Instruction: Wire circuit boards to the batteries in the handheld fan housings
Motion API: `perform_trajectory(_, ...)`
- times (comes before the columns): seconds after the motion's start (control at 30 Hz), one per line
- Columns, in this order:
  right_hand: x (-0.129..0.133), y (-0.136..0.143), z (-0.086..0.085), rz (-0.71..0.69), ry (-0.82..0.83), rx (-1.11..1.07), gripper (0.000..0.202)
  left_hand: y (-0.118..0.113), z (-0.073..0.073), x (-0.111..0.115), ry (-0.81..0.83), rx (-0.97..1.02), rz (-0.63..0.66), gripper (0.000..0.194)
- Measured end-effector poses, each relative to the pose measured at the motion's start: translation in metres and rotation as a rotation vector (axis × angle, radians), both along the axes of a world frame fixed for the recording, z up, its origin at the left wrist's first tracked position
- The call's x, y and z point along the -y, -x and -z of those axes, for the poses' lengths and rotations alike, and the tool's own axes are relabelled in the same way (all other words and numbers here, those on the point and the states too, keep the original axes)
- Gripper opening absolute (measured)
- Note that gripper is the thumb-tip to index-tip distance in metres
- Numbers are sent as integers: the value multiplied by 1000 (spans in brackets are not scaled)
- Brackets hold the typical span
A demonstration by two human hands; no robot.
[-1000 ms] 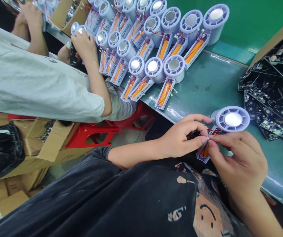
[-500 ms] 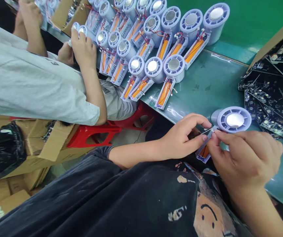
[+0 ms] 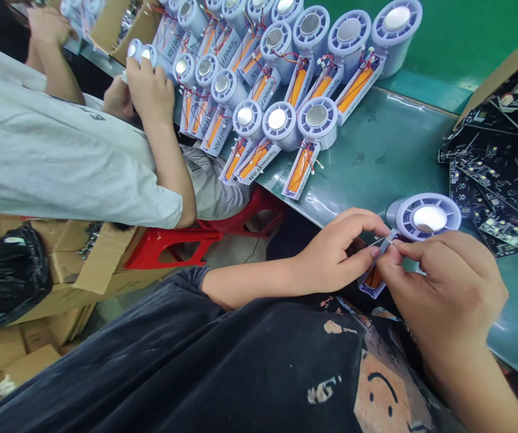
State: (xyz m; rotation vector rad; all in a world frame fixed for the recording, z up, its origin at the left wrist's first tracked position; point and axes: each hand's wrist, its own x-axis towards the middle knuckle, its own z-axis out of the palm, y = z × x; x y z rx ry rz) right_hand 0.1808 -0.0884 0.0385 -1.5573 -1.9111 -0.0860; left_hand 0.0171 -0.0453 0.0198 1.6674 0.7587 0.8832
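A pale lilac handheld fan [image 3: 428, 218], its round head up and its handle opened, stands in front of me at the table's edge. An orange battery [image 3: 373, 278] shows in the handle, partly covered by my fingers. My left hand [image 3: 337, 249] is closed at the handle's top, thumb and forefinger pinching what looks like a thin dark circuit board [image 3: 379, 240] seen edge-on. Against it, my right hand [image 3: 443, 288] pinches a small white wire connector [image 3: 393, 237]. The fingertips hide most of the connector and its wires.
Several similar open fans [image 3: 317, 114] with orange batteries and loose wires stand in rows at the back. A cardboard box of black circuit boards [image 3: 502, 180] is on the right. A co-worker's hand [image 3: 153, 90] works at the left, near red stools [image 3: 172, 246].
My right hand has shifted slightly left and turned a little, its fingertips still at the connector. My left hand and the fan stay nearly in place.
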Motion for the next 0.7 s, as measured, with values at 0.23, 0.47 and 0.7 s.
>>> perform_trajectory(0.23,1,2,1,23,3,-31,23,-1,3,3,-130,21,-21,22)
perform_trajectory(0.47,7,2,4,15,19,-52,23,-3,10,7,-309,18,-54,38)
perform_trajectory(0.7,10,4,6,16,8,-29,24,-6,9,8,-328,1,-75,36)
